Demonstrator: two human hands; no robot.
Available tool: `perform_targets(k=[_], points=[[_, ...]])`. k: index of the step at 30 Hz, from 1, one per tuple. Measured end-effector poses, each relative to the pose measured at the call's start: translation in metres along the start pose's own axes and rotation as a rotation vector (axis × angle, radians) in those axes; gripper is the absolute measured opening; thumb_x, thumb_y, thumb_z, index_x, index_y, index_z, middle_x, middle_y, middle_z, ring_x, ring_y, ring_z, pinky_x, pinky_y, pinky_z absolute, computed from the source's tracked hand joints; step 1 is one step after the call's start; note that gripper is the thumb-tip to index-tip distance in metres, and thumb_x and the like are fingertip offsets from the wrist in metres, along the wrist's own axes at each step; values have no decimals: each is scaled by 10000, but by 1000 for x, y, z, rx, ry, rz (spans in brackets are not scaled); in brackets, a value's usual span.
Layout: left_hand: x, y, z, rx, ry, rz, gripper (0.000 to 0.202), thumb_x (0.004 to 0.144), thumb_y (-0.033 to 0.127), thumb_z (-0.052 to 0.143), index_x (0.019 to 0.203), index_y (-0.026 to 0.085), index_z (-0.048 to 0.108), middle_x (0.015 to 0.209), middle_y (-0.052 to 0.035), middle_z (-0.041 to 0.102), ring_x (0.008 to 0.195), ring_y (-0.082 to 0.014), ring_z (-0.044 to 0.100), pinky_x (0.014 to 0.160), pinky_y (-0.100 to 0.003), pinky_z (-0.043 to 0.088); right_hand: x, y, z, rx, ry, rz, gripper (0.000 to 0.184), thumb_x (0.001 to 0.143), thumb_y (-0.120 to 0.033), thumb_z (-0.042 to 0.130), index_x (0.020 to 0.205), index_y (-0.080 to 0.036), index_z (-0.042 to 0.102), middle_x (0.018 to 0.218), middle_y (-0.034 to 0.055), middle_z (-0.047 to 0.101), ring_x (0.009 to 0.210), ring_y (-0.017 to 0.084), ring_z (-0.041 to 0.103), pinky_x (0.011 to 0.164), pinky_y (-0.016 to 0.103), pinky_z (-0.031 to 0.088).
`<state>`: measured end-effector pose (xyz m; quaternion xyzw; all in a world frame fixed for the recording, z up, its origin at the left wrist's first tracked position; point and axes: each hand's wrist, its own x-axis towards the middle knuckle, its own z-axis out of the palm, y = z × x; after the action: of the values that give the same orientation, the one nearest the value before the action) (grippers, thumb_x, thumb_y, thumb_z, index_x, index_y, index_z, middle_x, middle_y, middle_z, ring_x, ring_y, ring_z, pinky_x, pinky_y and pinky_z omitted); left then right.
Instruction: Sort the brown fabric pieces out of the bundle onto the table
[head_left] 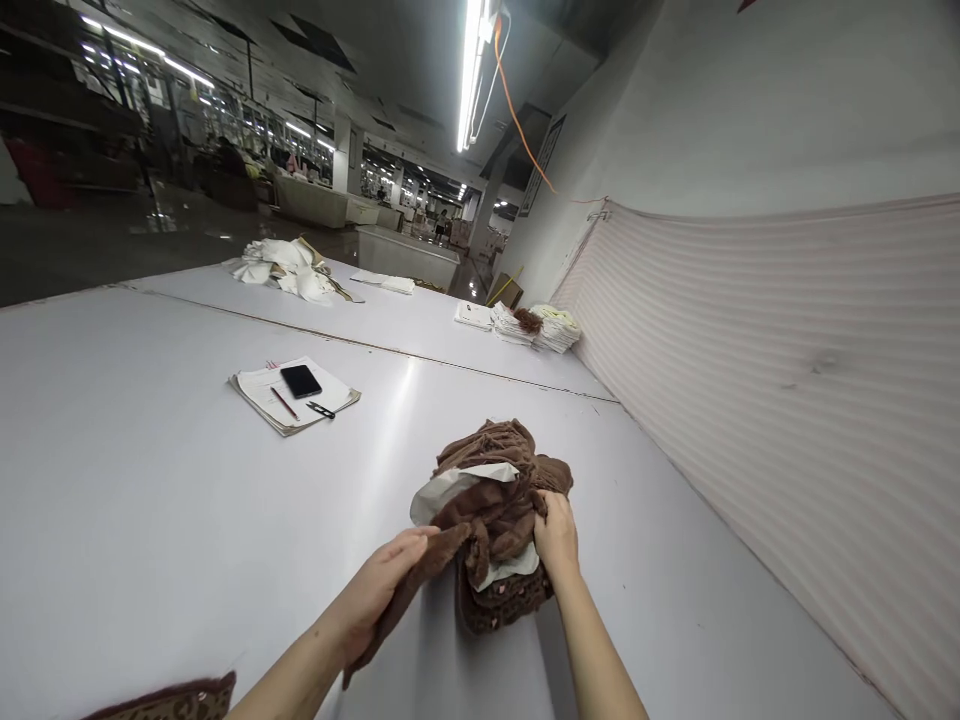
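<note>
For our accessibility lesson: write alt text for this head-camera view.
Two hands, left hand and right hand, grip a brown cloth bundle on a white table. Farther back lie papers with a phone on top.
</note>
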<state>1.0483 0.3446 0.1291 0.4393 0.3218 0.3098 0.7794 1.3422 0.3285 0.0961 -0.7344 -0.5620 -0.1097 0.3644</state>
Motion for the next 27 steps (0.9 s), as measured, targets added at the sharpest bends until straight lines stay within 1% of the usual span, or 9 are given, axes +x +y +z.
perform_targets(k=[3, 6, 10, 13, 16, 19, 22, 25, 27], points=[[7, 0, 8, -129, -127, -41, 406, 784, 412, 603, 1105, 169, 648, 1178, -79, 658, 1129, -238, 576, 1032, -354, 392, -8, -44, -20, -47, 33, -107, 371, 804, -110, 407, 1123, -208, 570, 1207, 134, 561, 1182, 296, 452, 962, 508, 364], [14, -7, 11, -344, -188, -39, 386, 818, 380, 550, 1086, 127, 662, 1131, -101, 681, 1137, -240, 579, 1078, -364, 355, -31, -100, -34, -68, -200, -469, 342, 839, -117, 393, 1110, -231, 567, 1137, 103, 623, 1121, 264, 515, 922, 432, 402], [14, -15, 1, -604, -90, -75, 316, 821, 311, 511, 1030, 146, 680, 1066, -76, 711, 1131, -208, 590, 1077, -344, 373, -58, -141, -17, -164, -526, -228, 172, 816, -240, 489, 954, -193, 581, 862, 99, 679, 802, 262, 621, 696, 366, 472], [6, -16, -15, -640, 3, -77, 240, 808, 291, 528, 852, 133, 703, 1034, -86, 720, 1106, -210, 606, 1051, -328, 406, -62, -135, 0, -163, -569, -21, 131, 756, -171, 533, 875, -169, 587, 847, 140, 680, 823, 297, 633, 710, 386, 456], [-1, -18, -28, -601, 59, -108, 235, 806, 318, 556, 810, 126, 692, 976, -91, 731, 1004, -204, 652, 978, -303, 458, -55, -118, 2, 54, -625, 66, 81, 778, -165, 502, 732, -200, 558, 765, 75, 666, 775, 245, 636, 682, 332, 444], [-2, -28, -29, -426, 9, -112, 280, 802, 398, 593, 757, 128, 653, 795, -75, 722, 790, -176, 672, 808, -274, 504, -48, -105, -2, 244, -757, 126, 248, 834, -317, 456, 610, -213, 475, 570, -15, 558, 537, 160, 570, 491, 246, 411], [2, -40, -19, -182, -46, -37, 308, 734, 453, 679, 690, 183, 536, 616, 25, 624, 574, -116, 587, 579, -227, 441, -42, -101, -4, 343, -827, 173, 279, 858, -343, 388, 613, -217, 431, 504, -51, 446, 445, 123, 478, 400, 219, 369], [6, -38, -8, -14, 13, 58, 352, 701, 464, 708, 695, 194, 482, 573, 74, 542, 534, -71, 499, 511, -181, 333, -39, -104, -12, 366, -794, 167, 183, 827, -283, 440, 659, -212, 442, 571, -42, 465, 551, 132, 504, 509, 234, 413], [8, -29, -5, -47, 58, 78, 349, 719, 483, 681, 718, 194, 485, 587, 76, 529, 568, -69, 494, 542, -176, 347, -41, -109, -23, 259, -647, 82, 52, 787, -175, 462, 767, -203, 501, 728, -2, 540, 701, 161, 537, 634, 267, 424]])
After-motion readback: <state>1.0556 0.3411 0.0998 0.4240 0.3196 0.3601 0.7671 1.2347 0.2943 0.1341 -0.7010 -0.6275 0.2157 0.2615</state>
